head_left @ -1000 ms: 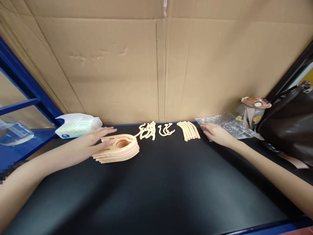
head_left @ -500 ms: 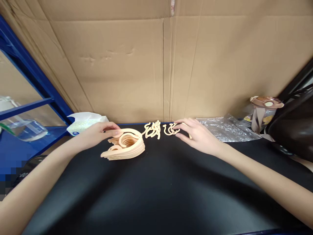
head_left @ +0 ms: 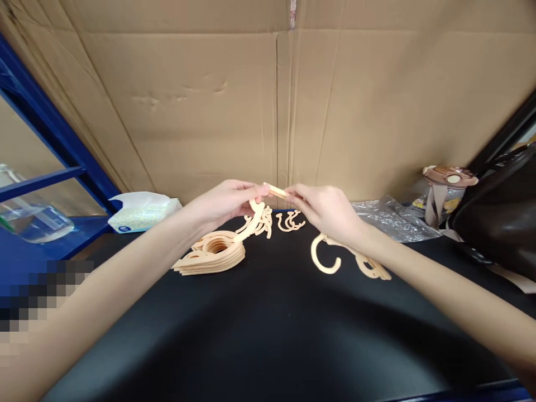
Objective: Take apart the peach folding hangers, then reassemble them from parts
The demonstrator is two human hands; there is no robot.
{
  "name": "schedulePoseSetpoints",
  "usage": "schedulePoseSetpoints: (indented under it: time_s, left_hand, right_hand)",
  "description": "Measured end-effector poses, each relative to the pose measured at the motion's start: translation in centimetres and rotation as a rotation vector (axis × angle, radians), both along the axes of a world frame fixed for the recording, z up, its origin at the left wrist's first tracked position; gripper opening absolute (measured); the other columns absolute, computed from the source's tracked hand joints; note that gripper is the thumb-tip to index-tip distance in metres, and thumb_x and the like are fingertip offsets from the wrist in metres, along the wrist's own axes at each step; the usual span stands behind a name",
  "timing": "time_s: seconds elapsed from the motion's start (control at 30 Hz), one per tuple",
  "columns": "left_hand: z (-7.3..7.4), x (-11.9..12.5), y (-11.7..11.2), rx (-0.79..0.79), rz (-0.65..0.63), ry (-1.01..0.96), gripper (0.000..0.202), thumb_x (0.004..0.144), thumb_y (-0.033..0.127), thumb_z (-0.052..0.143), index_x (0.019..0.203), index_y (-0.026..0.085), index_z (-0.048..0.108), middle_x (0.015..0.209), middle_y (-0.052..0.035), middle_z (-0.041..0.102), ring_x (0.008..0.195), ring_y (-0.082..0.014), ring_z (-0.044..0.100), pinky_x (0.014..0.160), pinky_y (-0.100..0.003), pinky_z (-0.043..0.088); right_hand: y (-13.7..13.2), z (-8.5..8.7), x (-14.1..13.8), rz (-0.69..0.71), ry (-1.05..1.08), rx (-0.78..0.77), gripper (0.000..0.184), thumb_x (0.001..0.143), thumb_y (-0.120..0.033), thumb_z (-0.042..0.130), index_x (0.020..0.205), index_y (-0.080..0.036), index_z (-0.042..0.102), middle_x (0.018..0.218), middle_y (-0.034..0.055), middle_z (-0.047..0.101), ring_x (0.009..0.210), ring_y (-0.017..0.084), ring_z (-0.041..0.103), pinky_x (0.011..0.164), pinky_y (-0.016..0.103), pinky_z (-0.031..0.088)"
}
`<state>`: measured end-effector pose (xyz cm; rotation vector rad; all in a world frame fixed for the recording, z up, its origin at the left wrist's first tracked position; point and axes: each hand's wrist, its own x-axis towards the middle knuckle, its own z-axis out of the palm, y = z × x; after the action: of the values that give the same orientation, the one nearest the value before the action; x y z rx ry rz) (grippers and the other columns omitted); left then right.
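Pale strip (head_left: 276, 191) is up off the table, mid-view, between the hands: left hand (head_left: 228, 202) pinches one end, right hand (head_left: 330, 209) the other. Curved piece (head_left: 252, 225) hangs below the left fingers. Half a second ago left was on the stack (head_left: 215, 267), right over the small parts; now they've met, so reads as picking over, two-handed handling on. Hooked piece (head_left: 314, 254) shows under the right forearm; can't tell if it's held or lying. Stack sits left, small curved parts (head_left: 288, 224) behind. Black tabletop (head_left: 268, 346), tissue pack (head_left: 142, 215) left, clear plastic (head_left: 377, 215) and bottle (head_left: 448, 177) right, cardboard (head_left: 188, 128) behind.
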<state>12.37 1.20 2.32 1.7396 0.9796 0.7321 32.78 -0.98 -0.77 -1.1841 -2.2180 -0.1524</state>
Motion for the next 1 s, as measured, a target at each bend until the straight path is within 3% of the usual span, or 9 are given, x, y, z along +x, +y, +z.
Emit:
schedulePoseSetpoints:
  time_s: [0.07,0.13,0.27,0.4,0.5,0.67,0.83,0.93,1.0]
  left_hand:
    - [-1.1,0.8,0.4,0.014,0.011,0.107,0.028,0.081,0.04,0.059,0.075,0.015,0.067,0.066,-0.0017,0.056,0.057,-0.0111,0.049,0.055,-0.024,0.04]
    - [-2.2,1.8,0.5,0.06,0.066,0.212,0.027,0.082,0.038,0.056,0.072,0.015,0.066,0.061,-0.0005,0.054,0.05,-0.0103,0.045,0.049,-0.024,0.036]
    - [-3.2,3.6,0.6,0.086,0.102,0.308,0.026,0.082,0.034,0.054,0.064,0.016,0.062,0.054,0.0011,0.05,0.042,-0.0094,0.04,0.044,-0.024,0.032]
    - [-3.1,3.5,1.8,0.131,0.102,0.306,0.02,0.077,0.035,0.06,0.067,0.018,0.064,0.056,0.0016,0.051,0.044,-0.0093,0.043,0.043,-0.023,0.035]
    - [-3.1,2.0,3.8,0.063,0.174,0.322,0.019,0.071,0.036,0.067,0.068,0.018,0.067,0.063,-0.0001,0.058,0.05,-0.01,0.048,0.053,-0.024,0.045]
    - [-3.6,-0.5,7.5,-0.037,0.278,0.427,0.019,0.059,0.026,0.074,0.052,0.014,0.061,0.052,-0.0044,0.057,0.059,-0.0181,0.058,0.065,-0.032,0.049]
    - [-3.3,-0.3,6.9,0.028,0.318,0.473,0.025,0.062,0.038,0.073,0.062,0.015,0.066,0.078,-0.0139,0.069,0.094,-0.033,0.062,0.081,-0.038,0.045]
    - [-3.2,1.0,3.9,-0.012,0.167,0.379,0.039,0.076,0.056,0.057,0.079,0.019,0.071,0.098,-0.0086,0.071,0.102,-0.0271,0.06,0.087,-0.032,0.043]
    - [-3.3,2.0,1.7,-0.29,-0.091,0.183,0.048,0.082,0.06,0.049,0.091,0.018,0.07,0.103,-0.0111,0.07,0.101,-0.0261,0.062,0.087,-0.033,0.045]
  right_hand:
    - [-0.2,-1.3,1.2,-0.083,-0.123,-0.033,0.028,0.095,-0.029,0.037,0.092,-0.016,0.061,0.059,0.0026,0.058,0.047,0.013,0.047,0.049,0.026,0.027]
    - [-0.3,-2.3,1.8,-0.039,-0.08,-0.174,0.03,0.095,-0.027,0.035,0.079,-0.017,0.058,0.055,0.0009,0.055,0.044,0.011,0.046,0.049,0.025,0.03]
    - [0.2,-3.3,2.5,0.145,0.198,-0.515,0.039,0.095,-0.03,0.034,0.059,-0.018,0.046,0.052,-0.002,0.052,0.038,0.007,0.046,0.043,0.022,0.036]
    - [2.2,-3.8,4.4,0.14,0.637,-0.817,0.021,0.086,-0.033,0.048,0.072,-0.019,0.053,0.053,-0.0037,0.053,0.032,0.008,0.044,0.032,0.021,0.032]
    - [3.7,-3.9,6.3,0.108,0.935,-0.775,0.019,0.081,-0.035,0.055,0.079,-0.017,0.058,0.052,-0.0027,0.055,0.037,0.008,0.046,0.034,0.021,0.034]
    - [3.5,-3.2,7.2,0.016,1.077,-0.694,0.017,0.08,-0.032,0.057,0.08,-0.016,0.058,0.055,-0.0005,0.058,0.043,0.008,0.048,0.036,0.019,0.032]
    - [2.2,-2.7,7.0,0.082,1.21,-0.644,0.012,0.079,-0.029,0.055,0.085,-0.02,0.05,0.065,0.0009,0.062,0.054,0.013,0.058,0.042,0.022,0.043]
    - [1.8,-2.6,7.3,0.168,1.286,-0.553,0.012,0.079,-0.028,0.055,0.083,-0.021,0.046,0.076,0.0031,0.067,0.066,0.015,0.064,0.056,0.027,0.053]
    - [1.4,-2.6,7.6,0.175,1.327,-0.434,0.016,0.076,-0.026,0.059,0.08,-0.022,0.044,0.084,0.0027,0.068,0.076,0.014,0.066,0.071,0.03,0.056]
